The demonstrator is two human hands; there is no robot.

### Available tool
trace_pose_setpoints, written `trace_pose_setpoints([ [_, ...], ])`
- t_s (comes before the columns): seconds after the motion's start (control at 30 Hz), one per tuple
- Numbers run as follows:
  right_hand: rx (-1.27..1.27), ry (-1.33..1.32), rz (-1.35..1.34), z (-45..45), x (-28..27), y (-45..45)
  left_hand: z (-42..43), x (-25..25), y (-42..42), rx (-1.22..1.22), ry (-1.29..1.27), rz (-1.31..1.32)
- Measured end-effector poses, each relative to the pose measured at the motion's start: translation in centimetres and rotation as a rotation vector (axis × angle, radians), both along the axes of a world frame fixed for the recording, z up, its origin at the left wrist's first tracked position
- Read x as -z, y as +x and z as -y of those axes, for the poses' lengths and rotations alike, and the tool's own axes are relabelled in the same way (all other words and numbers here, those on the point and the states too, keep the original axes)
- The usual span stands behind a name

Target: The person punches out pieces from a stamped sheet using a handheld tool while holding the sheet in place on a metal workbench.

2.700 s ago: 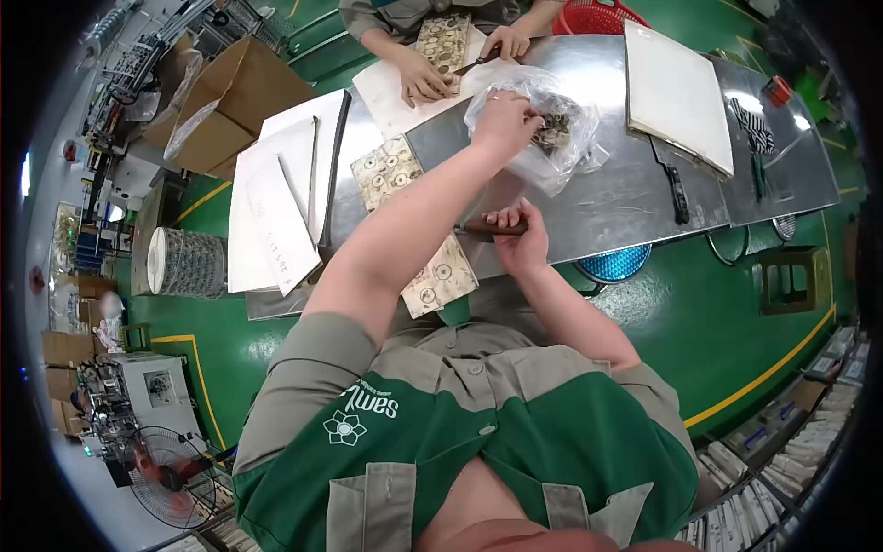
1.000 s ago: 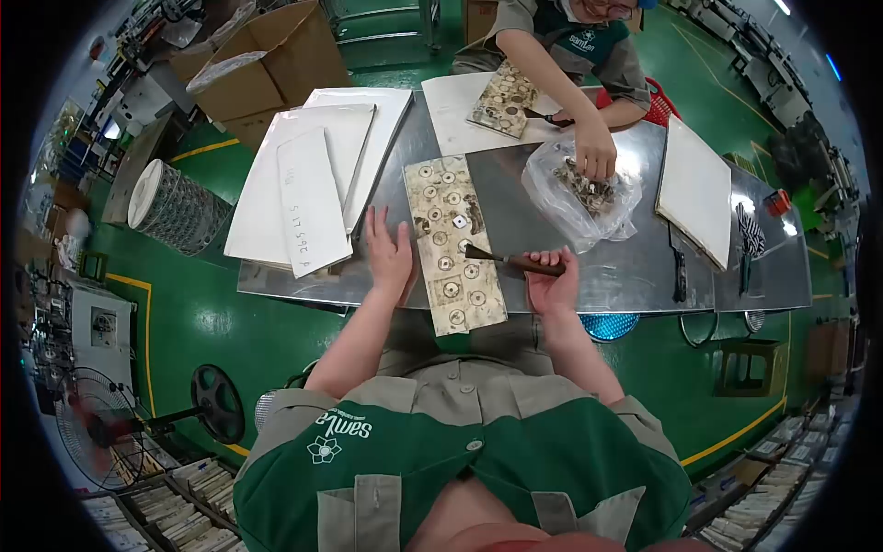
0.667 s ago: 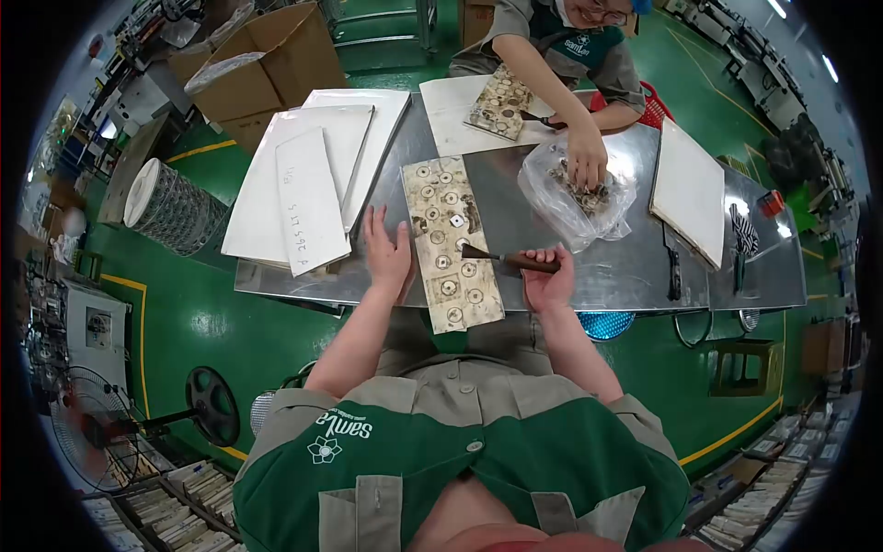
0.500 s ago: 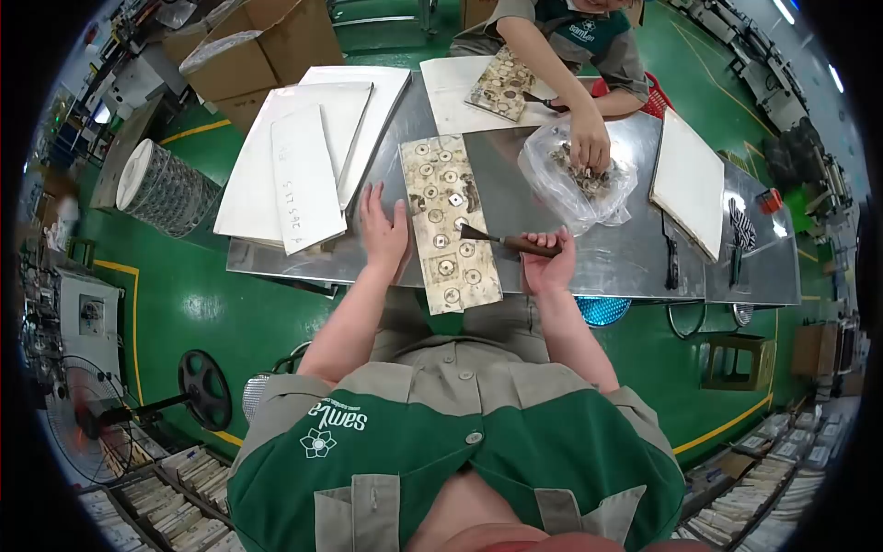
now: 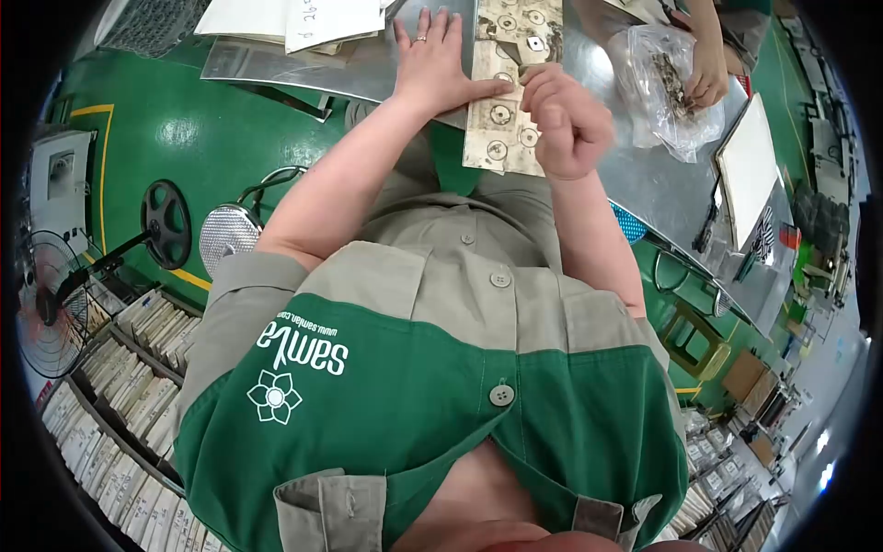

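A beige, stained board with rows of round cut patterns lies over the table's near edge. My left hand is spread flat on the table at its left side, with the thumb reaching onto the board. My right hand is closed in a fist above the board's right edge. From it a scraper points down to the left, its dark blade at the board's surface. The handle is hidden inside my fingers.
A clear plastic bag of dark scraps lies on the metal table, with a co-worker's hand at it. White boards are stacked at left; another white board is at right. A pedal-like black wheel stands lower left.
My view has tilted down and turned. My left hand has put its thumb on the board. My right hand has gone from holding the scraper palm-up to a fist over the board.
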State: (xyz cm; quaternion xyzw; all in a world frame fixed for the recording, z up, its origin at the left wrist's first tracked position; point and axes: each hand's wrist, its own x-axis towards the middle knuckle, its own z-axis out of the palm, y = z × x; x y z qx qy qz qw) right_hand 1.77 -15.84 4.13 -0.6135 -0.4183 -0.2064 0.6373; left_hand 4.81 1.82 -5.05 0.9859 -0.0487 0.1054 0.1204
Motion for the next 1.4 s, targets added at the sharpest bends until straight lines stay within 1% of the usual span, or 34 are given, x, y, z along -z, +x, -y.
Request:
trace_pose_setpoints([
  [0.03, -0.03, -0.04, 0.055, -0.5, 0.5, 0.3, 0.0, -0.1, 0.2, 0.001, 0.067, -0.043],
  [0.07, -0.024, -0.14, 0.117, -0.8, 0.6, 0.5, 0.1, -0.1, 0.1, -0.019, 0.098, -0.064],
  [0.17, -0.042, -0.169, 0.064, -1.4, 2.1, 0.7, 0.0, 0.2, 0.2, -0.016, 0.124, -0.067],
  [0.23, 0.046, -0.244, 0.079, -1.6, 2.6, 1.0, 0.0, 0.2, 0.2, 0.0, 0.103, -0.092],
  [0.27, 0.046, -0.249, 0.072, -1.6, 2.9, 1.1, 0.1, 0.2, 0.2, 0.002, 0.098, -0.098],
  [0.33, 0.067, -0.192, -0.015, -1.9, 2.9, 1.2, 0.1, -0.1, 0.1, -0.001, 0.093, -0.083],
  [0.37, 0.085, -0.218, -0.082, -1.8, 2.6, 0.8, 0.1, -0.4, 0.0, 0.001, 0.079, -0.08],
  [0.4, 0.083, -0.217, -0.075, -1.9, 2.6, 0.7, 0.2, -0.7, -0.2, -0.002, 0.079, -0.074],
  [0.47, 0.051, -0.133, 0.008, -2.2, 3.1, 1.0, 0.2, -0.8, 0.0, -0.004, 0.069, -0.128],
  [0.5, 0.029, -0.17, 0.073, -2.1, 3.1, 1.9, 0.2, -0.3, 0.1, -0.004, 0.072, -0.115],
  [0.6, 0.069, -0.22, -0.061, -2.1, 2.6, 1.5, 0.2, 0.3, 0.1, -0.009, 0.044, -0.064],
  [0.7, 0.061, -0.161, -0.079, -2.0, 2.4, 0.5, 0.1, -0.4, 0.5, -0.01, 0.024, -0.074],
  [0.8, 0.083, -0.174, -0.053, -1.9, 2.7, 1.9, 0.2, -1.2, 0.0, 0.0, 0.041, -0.137],
  [0.83, 0.184, -0.269, -0.108, -2.0, 1.6, 1.1, 0.3, -2.2, -0.1, 0.006, 0.066, -0.193],
  [0.87, 0.137, -0.235, -0.064, -1.7, 2.8, 1.4, 0.3, -2.1, -0.2, 0.003, 0.032, -0.203],
  [0.9, 0.17, -0.26, -0.029, -1.4, 3.4, 1.2, 0.1, -2.5, -0.1, 0.018, 0.03, -0.252],
  [0.93, 0.168, -0.272, -0.051, -1.9, 2.5, 0.6, -0.1, -3.2, -0.2, 0.069, 0.046, -0.279],
  [0.97, 0.13, -0.273, -0.063, -2.0, 2.5, 0.6, -0.1, -2.8, -0.6, 0.073, -0.136, -0.211],
  [1.0, 0.089, -0.262, -0.041, -1.6, 2.6, 0.6, -0.2, -2.6, -0.3, 0.08, -0.126, -0.228],
  [1.03, 0.101, -0.225, -0.101, -1.6, 2.6, 0.2, -0.4, -2.4, -0.5, 0.082, -0.133, -0.209],
  [1.07, 0.044, -0.199, -0.095, -0.7, 3.3, 0.7, -0.4, -2.6, -1.0, 0.076, -0.16, -0.18],
  [1.13, -0.01, -0.012, -0.19, 0.7, 3.7, 1.1, -0.3, -3.1, -1.1, 0.069, -0.168, -0.177],
  [1.2, 0.006, 0.263, -0.406, 2.5, 4.0, 2.1, -0.2, -2.8, -1.3, 0.057, -0.178, -0.167],
  [1.23, 0.017, 0.47, -0.649, 4.3, 4.1, 2.8, -0.1, -2.6, -1.3, 0.056, -0.186, -0.179],
  [1.27, -0.027, 0.713, -0.779, 6.4, 4.7, 3.9, -0.4, -2.7, -1.5, 0.065, -0.179, -0.172],
  [1.33, 0.127, 0.953, -0.949, 9.2, 4.6, 4.5, -0.1, -2.2, -1.0, 0.059, -0.186, -0.18],
  [1.4, 0.345, 1.153, -1.122, 11.3, 5.5, 4.5, -0.2, -2.5, -1.0, 0.055, -0.188, -0.192],
])
